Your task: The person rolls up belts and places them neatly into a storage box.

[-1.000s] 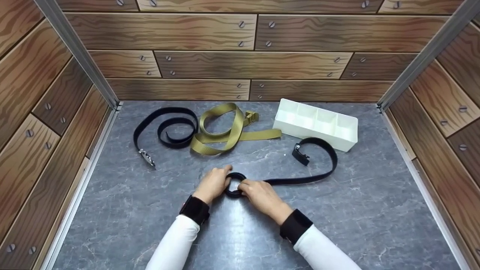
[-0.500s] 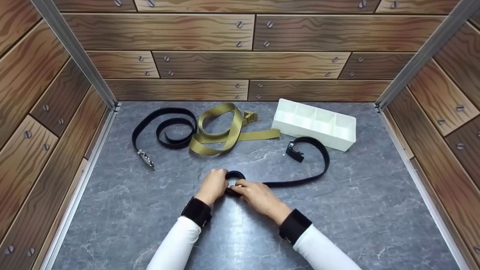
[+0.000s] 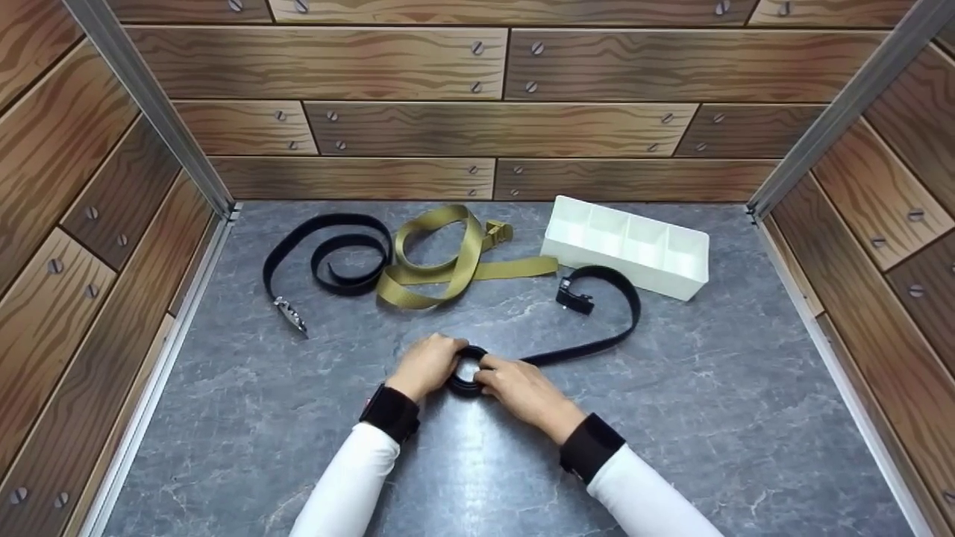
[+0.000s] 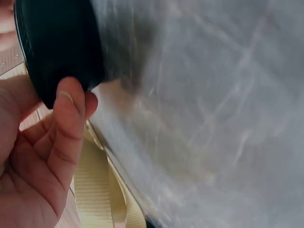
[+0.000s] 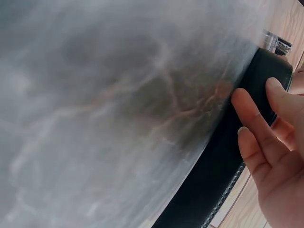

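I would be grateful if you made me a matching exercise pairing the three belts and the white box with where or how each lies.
Things:
1. nearest black belt
2. olive webbing belt
3. silver-buckled black belt
4. white box

Places and states:
A. leftmost of the four in the head view
B. divided into open compartments
C. one part coiled between left hand and right hand
D. in loose loops, one end stretched toward the white box

Pairs: 1-C, 2-D, 3-A, 4-B.

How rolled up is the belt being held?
Partly: the black belt coils between the left hand and right hand, but its buckle end curves away.
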A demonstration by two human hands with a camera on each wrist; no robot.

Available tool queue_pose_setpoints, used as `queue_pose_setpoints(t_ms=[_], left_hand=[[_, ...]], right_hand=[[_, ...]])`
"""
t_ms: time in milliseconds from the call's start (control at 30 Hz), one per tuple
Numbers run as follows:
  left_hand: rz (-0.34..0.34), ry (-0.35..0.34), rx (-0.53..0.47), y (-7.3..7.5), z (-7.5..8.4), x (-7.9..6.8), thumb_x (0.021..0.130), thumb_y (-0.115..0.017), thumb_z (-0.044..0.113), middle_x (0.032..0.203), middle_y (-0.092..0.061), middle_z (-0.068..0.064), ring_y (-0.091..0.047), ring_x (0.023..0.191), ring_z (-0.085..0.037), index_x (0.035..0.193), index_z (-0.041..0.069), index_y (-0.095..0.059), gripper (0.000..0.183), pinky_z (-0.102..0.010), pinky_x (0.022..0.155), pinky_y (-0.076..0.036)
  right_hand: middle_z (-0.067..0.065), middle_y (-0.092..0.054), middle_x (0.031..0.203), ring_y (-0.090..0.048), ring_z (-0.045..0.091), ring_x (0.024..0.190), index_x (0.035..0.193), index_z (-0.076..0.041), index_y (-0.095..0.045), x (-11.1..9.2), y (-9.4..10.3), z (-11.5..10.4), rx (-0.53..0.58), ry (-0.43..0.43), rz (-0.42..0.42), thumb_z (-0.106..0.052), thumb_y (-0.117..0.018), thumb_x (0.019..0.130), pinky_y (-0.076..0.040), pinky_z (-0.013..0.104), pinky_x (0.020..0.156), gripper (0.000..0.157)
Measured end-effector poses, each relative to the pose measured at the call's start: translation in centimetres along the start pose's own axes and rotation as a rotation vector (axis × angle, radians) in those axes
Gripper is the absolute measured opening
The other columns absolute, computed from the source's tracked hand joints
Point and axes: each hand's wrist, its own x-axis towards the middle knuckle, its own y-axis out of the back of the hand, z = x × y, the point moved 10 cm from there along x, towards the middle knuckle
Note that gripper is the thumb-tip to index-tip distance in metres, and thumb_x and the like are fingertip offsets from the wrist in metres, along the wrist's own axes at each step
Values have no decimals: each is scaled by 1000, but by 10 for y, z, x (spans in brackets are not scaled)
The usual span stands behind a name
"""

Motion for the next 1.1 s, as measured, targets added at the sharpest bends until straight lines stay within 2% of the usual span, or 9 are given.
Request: queue_pose_setpoints(t_ms=[100, 233, 300, 400, 600, 733, 867, 1000, 1100], left_hand=[[60, 52, -33, 4, -4, -2, 90, -65, 8, 83, -70, -11, -68, 79, -30, 87, 7, -68, 4, -44, 67, -52], [122, 169, -122, 6, -11, -7, 90, -68, 15, 77, -67, -14, -67, 73, -31, 80, 4, -63, 16, -43, 63, -52], [128, 231, -147, 7, -15, -11, 88, -71, 18, 77, -67, -15, -67, 72, -32, 79, 3, -61, 20, -43, 63, -52], [129, 280, -135, 9, -17, -15, 83, -72, 12, 78, -67, -19, -67, 72, -35, 80, 1, -61, 16, -44, 63, -53], [135, 257, -71, 11, -17, -15, 76, -66, -1, 81, -67, -22, -66, 74, -41, 83, 0, -60, 10, -48, 63, -52], [95, 241, -62, 8, -18, -12, 76, -66, 0, 85, -68, -22, -67, 77, -41, 85, 1, -62, 10, -49, 65, -52], [38, 183, -54, 6, -15, -9, 78, -67, 0, 88, -69, -20, -67, 79, -39, 88, 3, -64, 11, -49, 66, -52], [-17, 100, -14, 2, -8, -6, 82, -67, 1, 91, -70, -16, -68, 82, -36, 94, 5, -68, 13, -47, 68, -53], [-49, 45, 11, 0, -2, -4, 84, -68, 3, 92, -71, -14, -68, 83, -33, 96, 8, -68, 14, -46, 70, -53]], right_hand=[[0, -58, 95, -61, 19, 73, 97, -13, -70, 3, 0, -2, -3, 2, 2, -18, -71, 89, -52, 34, 64, 9], [0, -56, 91, -60, 19, 71, 97, -13, -71, 5, -1, -3, -19, -14, 2, -19, -72, 88, -52, 33, 62, 11], [0, -56, 91, -61, 18, 70, 100, -13, -71, 8, -2, -5, -32, -17, 6, -19, -71, 89, -52, 32, 62, 12], [0, -56, 91, -61, 18, 70, 102, -13, -70, 13, -5, -10, -46, -9, 19, -20, -69, 90, -52, 31, 61, 14], [1, -59, 107, -64, 18, 79, 114, -13, -69, 13, -9, -12, -38, -1, 20, -13, -69, 90, -55, 29, 68, 24], [6, -58, 127, -68, 23, 85, 126, -13, -64, 4, -7, -3, -27, -20, 28, -10, -72, 86, -56, 32, 72, 41], [8, -54, 137, -68, 26, 92, 132, -14, -61, -4, -3, 6, -3, -46, 25, -11, -74, 85, -55, 36, 77, 48], [7, -52, 141, -67, 27, 96, 129, -15, -64, -6, -1, 8, 29, -56, -30, -13, -73, 87, -55, 38, 79, 43], [4, -58, 131, -67, 24, 95, 119, -15, -69, -2, 0, 6, 46, -50, -77, -14, -71, 89, -55, 37, 78, 30]])
